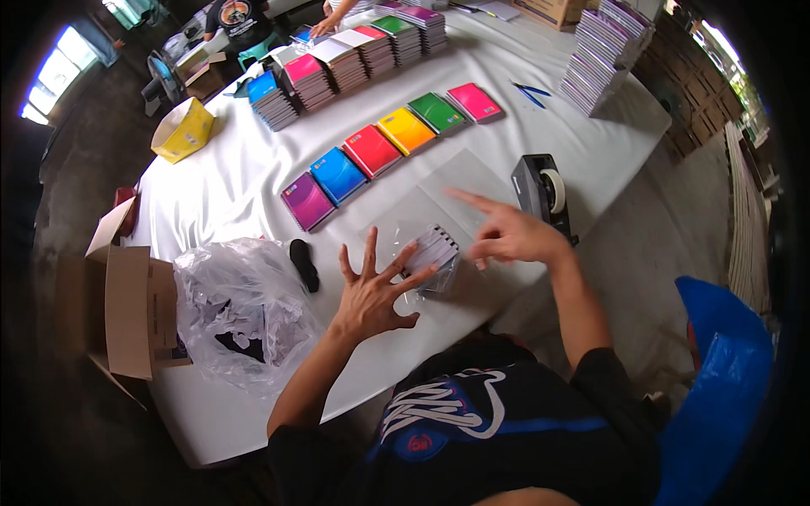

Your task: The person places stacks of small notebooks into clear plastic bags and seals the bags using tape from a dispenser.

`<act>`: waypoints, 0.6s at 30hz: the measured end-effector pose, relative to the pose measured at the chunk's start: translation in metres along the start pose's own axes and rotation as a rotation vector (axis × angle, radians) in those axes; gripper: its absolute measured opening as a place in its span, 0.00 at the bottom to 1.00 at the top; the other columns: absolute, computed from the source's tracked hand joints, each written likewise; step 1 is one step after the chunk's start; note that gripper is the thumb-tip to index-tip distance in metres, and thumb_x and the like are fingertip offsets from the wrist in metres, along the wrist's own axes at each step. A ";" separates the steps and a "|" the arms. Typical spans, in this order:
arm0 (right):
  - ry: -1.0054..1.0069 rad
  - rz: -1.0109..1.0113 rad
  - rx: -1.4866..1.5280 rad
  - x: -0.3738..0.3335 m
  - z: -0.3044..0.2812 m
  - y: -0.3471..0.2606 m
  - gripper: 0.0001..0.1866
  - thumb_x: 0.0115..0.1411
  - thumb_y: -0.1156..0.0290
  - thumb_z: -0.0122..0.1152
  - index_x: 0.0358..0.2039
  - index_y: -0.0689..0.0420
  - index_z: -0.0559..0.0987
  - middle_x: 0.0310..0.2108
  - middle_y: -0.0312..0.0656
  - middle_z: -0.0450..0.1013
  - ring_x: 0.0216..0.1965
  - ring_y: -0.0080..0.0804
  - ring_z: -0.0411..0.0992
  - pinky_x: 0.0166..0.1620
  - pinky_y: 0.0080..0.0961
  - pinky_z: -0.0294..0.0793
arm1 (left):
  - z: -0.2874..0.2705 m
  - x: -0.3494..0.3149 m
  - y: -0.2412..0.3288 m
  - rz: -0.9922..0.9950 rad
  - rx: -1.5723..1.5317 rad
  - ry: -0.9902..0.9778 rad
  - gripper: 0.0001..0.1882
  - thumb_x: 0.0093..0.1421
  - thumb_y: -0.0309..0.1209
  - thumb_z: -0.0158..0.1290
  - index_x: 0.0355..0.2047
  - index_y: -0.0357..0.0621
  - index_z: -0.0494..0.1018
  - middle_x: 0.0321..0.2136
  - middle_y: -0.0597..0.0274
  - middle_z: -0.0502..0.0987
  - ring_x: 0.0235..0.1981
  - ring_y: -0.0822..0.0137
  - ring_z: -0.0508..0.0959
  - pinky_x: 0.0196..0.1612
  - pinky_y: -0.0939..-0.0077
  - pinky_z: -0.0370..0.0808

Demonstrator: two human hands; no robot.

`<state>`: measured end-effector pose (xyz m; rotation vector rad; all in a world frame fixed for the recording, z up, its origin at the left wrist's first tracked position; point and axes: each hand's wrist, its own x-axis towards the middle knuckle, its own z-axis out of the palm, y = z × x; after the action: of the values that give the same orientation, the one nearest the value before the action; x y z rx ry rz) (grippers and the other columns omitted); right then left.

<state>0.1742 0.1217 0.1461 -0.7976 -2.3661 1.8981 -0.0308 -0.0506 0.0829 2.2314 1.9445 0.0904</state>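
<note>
My left hand (371, 293) is open, fingers spread wide, over a small spiral notebook (435, 250) with pale pages that lies on or in clear plastic film. Its fingertips reach across the notebook's left side; whether they press on it I cannot tell. To the right, my right hand (516, 234) hovers with the index finger stretched out and the other fingers loosely bent, holding nothing that I can see. Beneath it lies a flat clear plastic sheet (467, 179). Just beyond that hand stands a dark tape dispenser (531, 187) with a roll of tape.
Coloured notebooks form a row beyond my hands, including a red one (371, 149). Notebook stacks (336, 57) line the far side, near another person's hand (324, 27). Blue-handled pliers (531, 94) lie right. A plastic bag of scraps (245, 312) and cardboard box (131, 312) are left.
</note>
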 end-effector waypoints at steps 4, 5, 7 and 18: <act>-0.213 -0.069 -0.208 0.059 0.028 -0.028 0.46 0.50 0.69 0.64 0.65 0.54 0.48 0.19 0.41 0.75 0.15 0.24 0.69 0.23 0.19 0.69 | 0.000 -0.004 -0.007 0.011 -0.028 -0.010 0.45 0.33 0.53 0.64 0.56 0.85 0.61 0.65 0.76 0.50 0.65 0.43 0.27 0.55 0.26 0.24; -0.237 -0.090 -0.242 0.071 0.031 -0.022 0.48 0.49 0.68 0.64 0.65 0.53 0.46 0.18 0.42 0.75 0.16 0.27 0.70 0.25 0.21 0.71 | -0.002 -0.003 -0.006 0.015 -0.038 -0.009 0.45 0.33 0.53 0.64 0.56 0.85 0.61 0.65 0.77 0.50 0.65 0.43 0.27 0.55 0.26 0.24; -0.164 -0.001 -0.486 0.092 0.042 -0.006 0.48 0.48 0.67 0.66 0.65 0.51 0.48 0.19 0.44 0.74 0.20 0.31 0.73 0.28 0.23 0.72 | -0.005 0.000 -0.003 0.021 -0.063 -0.013 0.44 0.34 0.52 0.63 0.56 0.85 0.61 0.65 0.77 0.50 0.65 0.43 0.27 0.55 0.26 0.24; -0.176 -0.365 -0.136 0.048 -0.010 0.089 0.32 0.45 0.64 0.71 0.52 0.43 0.71 0.55 0.40 0.63 0.56 0.37 0.62 0.51 0.34 0.66 | 0.065 0.024 0.031 -0.135 -0.299 0.780 0.17 0.43 0.35 0.63 0.36 0.62 0.77 0.57 0.63 0.62 0.64 0.43 0.48 0.61 0.48 0.38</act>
<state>0.1695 0.1618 0.0528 -0.1828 -2.5431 1.7339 0.0132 -0.0369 0.0227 2.0082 2.1978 1.3049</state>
